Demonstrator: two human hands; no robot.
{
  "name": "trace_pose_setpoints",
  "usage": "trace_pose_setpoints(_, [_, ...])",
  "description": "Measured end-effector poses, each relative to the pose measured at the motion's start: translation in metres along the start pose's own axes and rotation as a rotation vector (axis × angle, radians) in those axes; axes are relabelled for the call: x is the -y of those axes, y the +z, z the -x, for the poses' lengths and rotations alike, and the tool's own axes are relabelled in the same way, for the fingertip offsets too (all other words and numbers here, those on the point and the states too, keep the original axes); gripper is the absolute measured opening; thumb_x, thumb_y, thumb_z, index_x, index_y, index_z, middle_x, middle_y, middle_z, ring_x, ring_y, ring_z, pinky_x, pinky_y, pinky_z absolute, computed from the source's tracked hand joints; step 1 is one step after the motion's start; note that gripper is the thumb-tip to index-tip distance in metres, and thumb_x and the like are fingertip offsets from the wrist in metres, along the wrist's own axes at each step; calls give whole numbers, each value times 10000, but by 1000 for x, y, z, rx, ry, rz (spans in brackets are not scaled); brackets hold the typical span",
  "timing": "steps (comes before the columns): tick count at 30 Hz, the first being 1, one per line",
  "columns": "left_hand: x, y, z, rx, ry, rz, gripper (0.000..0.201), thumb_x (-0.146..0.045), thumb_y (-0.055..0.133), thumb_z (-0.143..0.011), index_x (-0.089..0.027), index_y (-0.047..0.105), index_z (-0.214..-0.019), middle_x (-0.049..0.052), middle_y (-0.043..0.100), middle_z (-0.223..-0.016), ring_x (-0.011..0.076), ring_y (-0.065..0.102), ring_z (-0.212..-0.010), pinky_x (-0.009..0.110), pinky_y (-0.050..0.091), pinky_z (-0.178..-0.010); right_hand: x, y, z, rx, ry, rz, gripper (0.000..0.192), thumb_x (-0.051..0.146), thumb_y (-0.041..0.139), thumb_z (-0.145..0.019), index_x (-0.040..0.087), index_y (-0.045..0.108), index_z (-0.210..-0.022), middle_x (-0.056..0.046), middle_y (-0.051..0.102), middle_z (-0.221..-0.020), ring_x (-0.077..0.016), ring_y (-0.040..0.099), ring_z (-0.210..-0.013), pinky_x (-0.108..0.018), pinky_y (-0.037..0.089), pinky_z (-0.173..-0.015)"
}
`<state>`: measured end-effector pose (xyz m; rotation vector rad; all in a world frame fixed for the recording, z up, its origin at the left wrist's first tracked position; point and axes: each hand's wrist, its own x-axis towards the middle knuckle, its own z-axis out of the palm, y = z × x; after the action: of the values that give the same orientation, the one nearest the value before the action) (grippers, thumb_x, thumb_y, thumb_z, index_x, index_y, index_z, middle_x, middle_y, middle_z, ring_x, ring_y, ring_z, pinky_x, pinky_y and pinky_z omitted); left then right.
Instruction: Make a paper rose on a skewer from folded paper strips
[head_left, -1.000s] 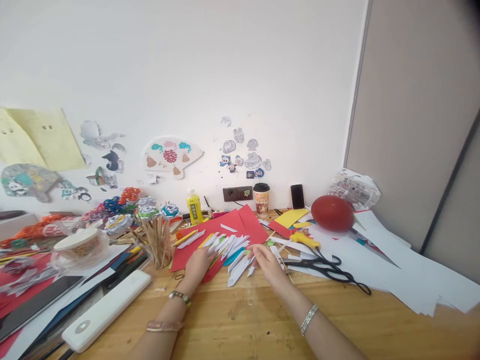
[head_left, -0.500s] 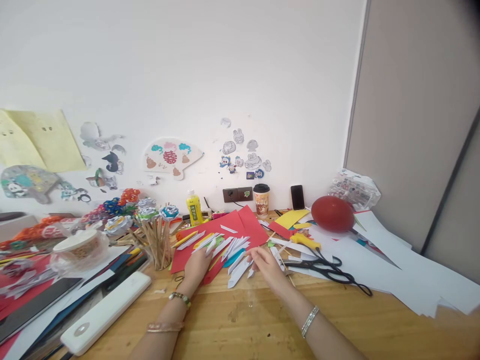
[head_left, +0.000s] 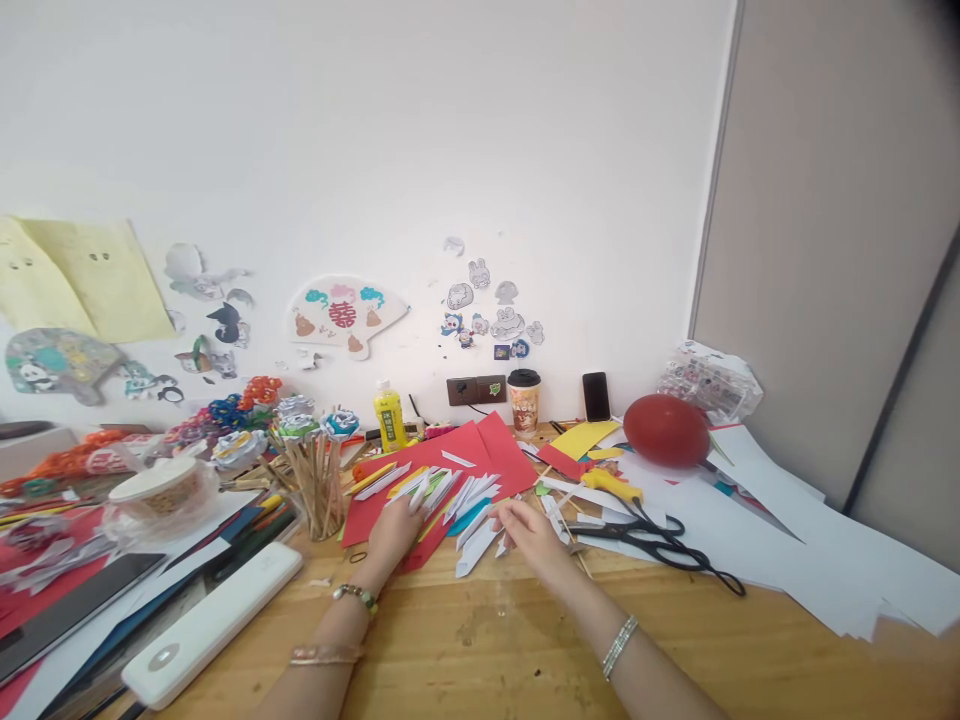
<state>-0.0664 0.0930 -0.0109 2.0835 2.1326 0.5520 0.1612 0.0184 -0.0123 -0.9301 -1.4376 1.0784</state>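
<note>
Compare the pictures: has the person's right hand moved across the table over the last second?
Cannot tell: the right hand keeps its place beside the black scissors.

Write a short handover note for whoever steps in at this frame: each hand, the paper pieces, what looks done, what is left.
Left hand: fingers spread on the white paper strips, gripping nothing clearly.
Right hand: fingertips at the nearer strips, grip unclear.
Strips fan across the red paper on the wooden table; scissors lie to the right.
Done: many strips cut and folded.
Left: pile remains loose, unsorted.
</note>
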Motion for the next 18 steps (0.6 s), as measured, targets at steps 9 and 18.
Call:
trace_pose_setpoints(9, [-1,-24,12,-179,-48,333,158,-292,430,-840,-162,519,-831,95,613,-789,251,585,-807,280,379,-603,3,0,1,7,-1,16,400,548,493,-790,168,618,-807,-34,590,-769,-142,525,-636,-256,456,-556])
trace_pose_setpoints(18, [-49,-16,41,299,158,919,503,-679,523,-674,-225,309,-632,-118,243,-461,51,206,-393,202,221,-401,2,2,2,-57,-45,40,344,468,501,-810,178,602,-965,-30,606,-777,-148,557,-656,-247,453,-565])
